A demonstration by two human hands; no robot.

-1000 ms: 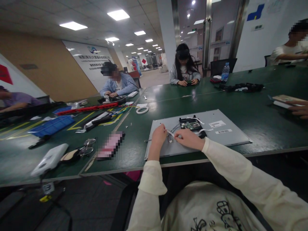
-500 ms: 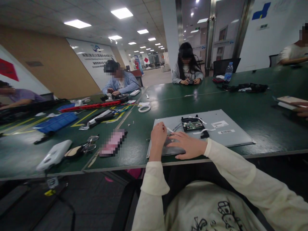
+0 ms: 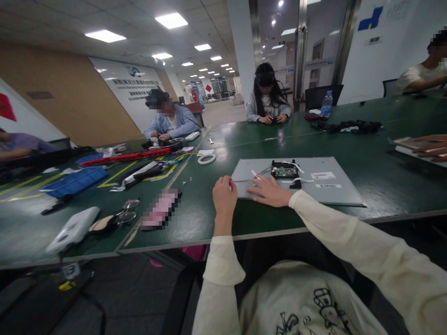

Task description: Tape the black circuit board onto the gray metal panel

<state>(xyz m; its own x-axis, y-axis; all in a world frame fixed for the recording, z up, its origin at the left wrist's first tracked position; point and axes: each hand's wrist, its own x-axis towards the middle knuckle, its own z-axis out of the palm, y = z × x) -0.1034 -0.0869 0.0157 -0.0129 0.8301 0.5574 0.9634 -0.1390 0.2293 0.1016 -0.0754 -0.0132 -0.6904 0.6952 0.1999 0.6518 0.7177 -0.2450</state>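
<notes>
A grey metal panel (image 3: 328, 177) lies flat on the green table (image 3: 384, 167), with a small green circuit board (image 3: 283, 170) and thin white cables on it. My right hand (image 3: 268, 192) rests flat on the panel's near left corner, fingers spread, holding nothing. My left hand (image 3: 224, 194) hovers just left of the panel's edge with its fingers curled into a loose fist. What it holds, if anything, is hidden.
A blurred pink object (image 3: 161, 209), glasses (image 3: 126, 211) and a white device (image 3: 72, 230) lie to the left. Further off are a blue tray (image 3: 75, 182), a tape roll (image 3: 206, 159) and a water bottle (image 3: 326, 105). Several people sit around the table.
The panel has slid away from me and to the right. My right hand went from pinching a cable to lying flat on the panel. My left hand has come off the panel.
</notes>
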